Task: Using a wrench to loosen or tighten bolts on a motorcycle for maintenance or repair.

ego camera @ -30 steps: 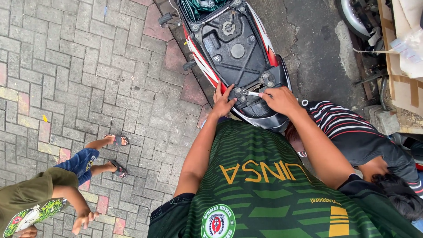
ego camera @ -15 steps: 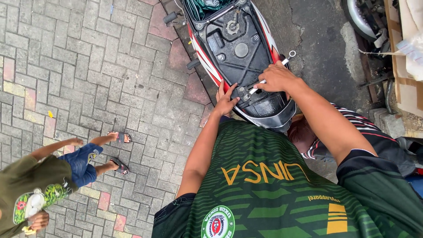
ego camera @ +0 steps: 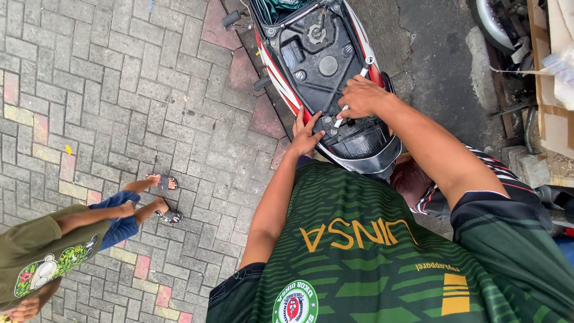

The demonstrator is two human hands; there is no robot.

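Scooter (ego camera: pixel 326 78) is parked with the seat off, and the black under-seat tub is exposed. It stands on the seam between the brick paving (ego camera: pixel 107 90) and the asphalt (ego camera: pixel 430 54).

Right hand (ego camera: pixel 359 97) is closed around a slim metal wrench (ego camera: pixel 353 96). The shaft is seen running from the upper right rim of the tub down to a fastener at its rear edge. Grip is fully wrapped mid-shaft.

Left hand (ego camera: pixel 306 136) is laid half-open on the tub's rear left rim, fingers spread; nothing is held, only a bracing touch.

The wrench is judged stiff, light and probably slick with oil, so it is best held far from the fastener end for leverage. The plastic tub is judged rigid but crackable at the rim.

A child in sandals (ego camera: pixel 60 239) is seen at the lower left on the paving, well apart. A striped-shirted person (ego camera: pixel 496 179) is seen crouched just beside the scooter's tail.
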